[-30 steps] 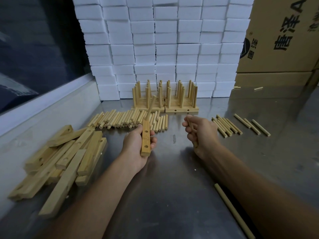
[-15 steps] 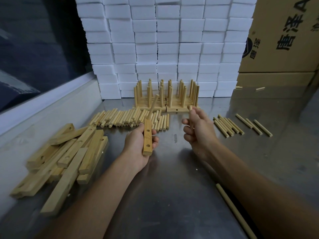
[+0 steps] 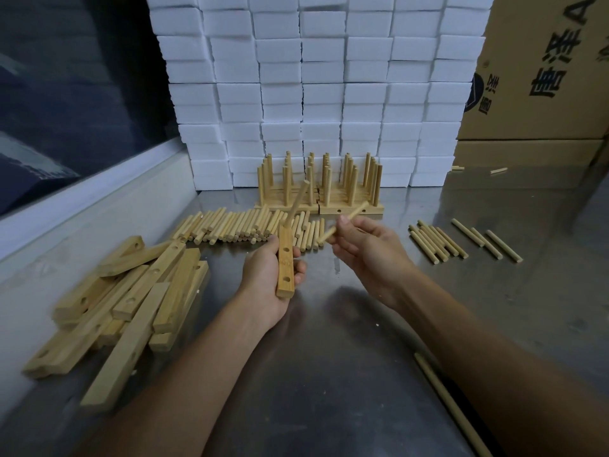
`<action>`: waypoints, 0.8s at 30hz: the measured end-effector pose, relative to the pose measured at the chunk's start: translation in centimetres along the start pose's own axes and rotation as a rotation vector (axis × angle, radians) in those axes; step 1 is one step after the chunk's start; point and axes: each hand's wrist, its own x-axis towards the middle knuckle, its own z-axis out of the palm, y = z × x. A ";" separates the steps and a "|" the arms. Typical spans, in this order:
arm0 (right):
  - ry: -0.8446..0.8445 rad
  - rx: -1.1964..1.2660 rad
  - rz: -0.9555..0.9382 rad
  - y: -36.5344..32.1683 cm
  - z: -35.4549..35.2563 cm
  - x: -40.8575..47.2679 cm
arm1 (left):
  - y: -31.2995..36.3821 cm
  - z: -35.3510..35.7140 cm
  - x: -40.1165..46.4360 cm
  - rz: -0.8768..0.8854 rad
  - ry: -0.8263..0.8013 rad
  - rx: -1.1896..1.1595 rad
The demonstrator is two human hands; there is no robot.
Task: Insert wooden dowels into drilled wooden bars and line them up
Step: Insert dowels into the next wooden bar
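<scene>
My left hand grips the bar, long axis near–far; my right hand, just right, pinches a dowel.

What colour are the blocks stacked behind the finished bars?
White, plain with no pattern; the stacked blocks show clearly in the head view.

My left hand covers the back of the bar, so my fingers mostly hide behind it. The cardboard box runs off the right edge, its print cut short. My right forearm hides part of a long dowel on the bench.
</scene>
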 end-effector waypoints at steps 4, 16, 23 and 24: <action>-0.048 -0.044 -0.019 0.6 1.0 -0.2 | -0.2 0.2 0.0 0.013 -0.006 0.008; -0.093 -0.503 -0.357 0.2 1.6 -0.5 | -0.9 0.3 0.2 0.045 -0.025 0.039; -0.160 -0.760 -0.517 -0.5 2.1 -0.6 | -1.1 0.4 0.3 0.063 -0.010 0.049; -0.155 -0.754 -0.523 -0.4 2.1 -0.6 | -1.1 0.4 0.3 0.064 -0.013 0.051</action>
